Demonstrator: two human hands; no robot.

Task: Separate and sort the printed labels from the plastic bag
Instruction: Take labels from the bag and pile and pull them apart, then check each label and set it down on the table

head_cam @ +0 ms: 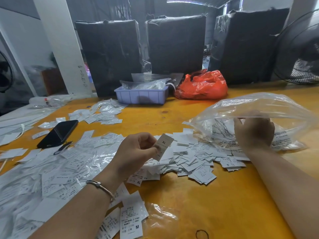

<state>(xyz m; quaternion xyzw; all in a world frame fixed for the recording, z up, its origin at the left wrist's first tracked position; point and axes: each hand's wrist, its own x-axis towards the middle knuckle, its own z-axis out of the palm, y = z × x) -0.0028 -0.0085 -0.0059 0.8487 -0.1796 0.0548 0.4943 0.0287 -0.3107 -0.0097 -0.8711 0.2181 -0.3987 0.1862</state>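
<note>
One XL label (163, 147) — pinched between left fingers (156, 149)

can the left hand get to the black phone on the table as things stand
Probably not freely: the left hand is pinching an XL label. The path to the phone looks open, over loose labels only.

The left hand (138, 150) pinches an XL label (163, 146) above a heap of white labels (193, 163) on the yellow bench (215, 204) — the right hand (255, 131) is inside the clear plastic bag (259, 107), fingers hidden. A black phone (57, 133) lies to the left.
</note>
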